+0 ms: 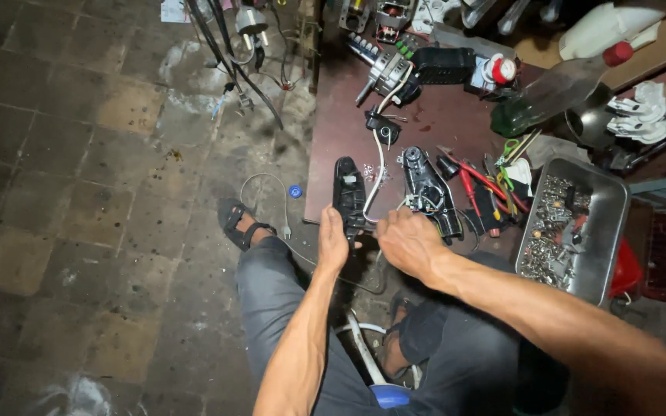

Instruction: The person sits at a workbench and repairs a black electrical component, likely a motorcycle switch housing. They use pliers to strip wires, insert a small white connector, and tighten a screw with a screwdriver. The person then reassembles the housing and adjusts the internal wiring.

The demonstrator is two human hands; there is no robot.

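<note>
My left hand (333, 240) grips the near end of a black plastic housing half (348, 191) that lies at the front edge of a low dark-red table (441, 123). My right hand (408, 241) rests knuckles-up at the table edge, fingers curled near a white cable (380, 166) and the base of a second black housing half (428, 189) with wiring inside. What the right fingers hold is hidden.
A metal tray (609, 231) of screws and small parts sits at the right. Red-handled screwdrivers (478, 179), a motor (388, 71), a clear bottle (560, 85) and other parts crowd the table. Cables lie on the tiled floor (86, 185). My sandalled foot (239, 222) is beside the table.
</note>
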